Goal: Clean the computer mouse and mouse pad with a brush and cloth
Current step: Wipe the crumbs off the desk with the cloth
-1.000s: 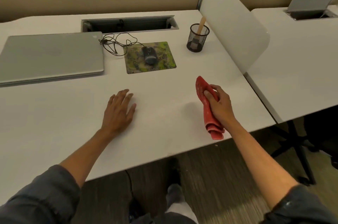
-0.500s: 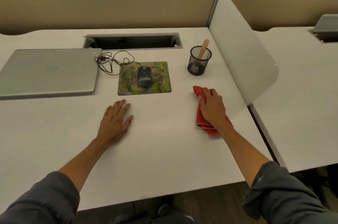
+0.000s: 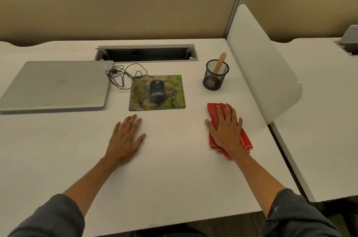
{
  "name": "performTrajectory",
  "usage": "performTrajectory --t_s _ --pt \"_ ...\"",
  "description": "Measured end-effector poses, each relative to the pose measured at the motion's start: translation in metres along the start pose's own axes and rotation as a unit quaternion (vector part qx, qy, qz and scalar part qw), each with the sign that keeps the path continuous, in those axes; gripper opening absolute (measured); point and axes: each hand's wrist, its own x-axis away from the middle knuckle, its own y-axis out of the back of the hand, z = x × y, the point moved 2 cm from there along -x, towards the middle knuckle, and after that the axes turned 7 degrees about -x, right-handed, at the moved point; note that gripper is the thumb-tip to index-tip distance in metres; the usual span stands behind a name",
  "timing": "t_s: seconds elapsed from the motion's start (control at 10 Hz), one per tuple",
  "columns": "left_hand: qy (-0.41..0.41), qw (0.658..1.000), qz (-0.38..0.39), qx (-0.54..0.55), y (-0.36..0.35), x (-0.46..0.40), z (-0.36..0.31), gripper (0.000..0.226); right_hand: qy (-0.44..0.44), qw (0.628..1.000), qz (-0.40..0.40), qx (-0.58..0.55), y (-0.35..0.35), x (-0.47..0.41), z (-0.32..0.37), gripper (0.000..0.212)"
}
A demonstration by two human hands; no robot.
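Here our right hand [image 3: 225, 130] lies flat on the folded red cloth [image 3: 214, 110], fingers straight and slightly spread, while our left hand [image 3: 125, 136] rests open on the desk [image 3: 174, 178]. The mouse [image 3: 157, 90] sits on its pad [image 3: 174, 101]; the brush [image 3: 219, 63] stands in the mesh cup [image 3: 215, 75]. We judge the cloth soft and limp, best bunched at its middle.

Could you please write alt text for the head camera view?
A person's right hand presses flat on a red cloth on a white desk, left hand flat beside it; beyond lie a mouse on its mouse pad, a closed laptop and a brush in a mesh cup.
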Motion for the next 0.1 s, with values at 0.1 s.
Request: performTrajectory --t_s 0.1 --pt "-0.006 1.0 -0.006 0.005 0.0 0.0003 0.0009 0.075 0.003 1.0 -0.021 -0.006 0.0078 -0.0044 0.0084 0.075"
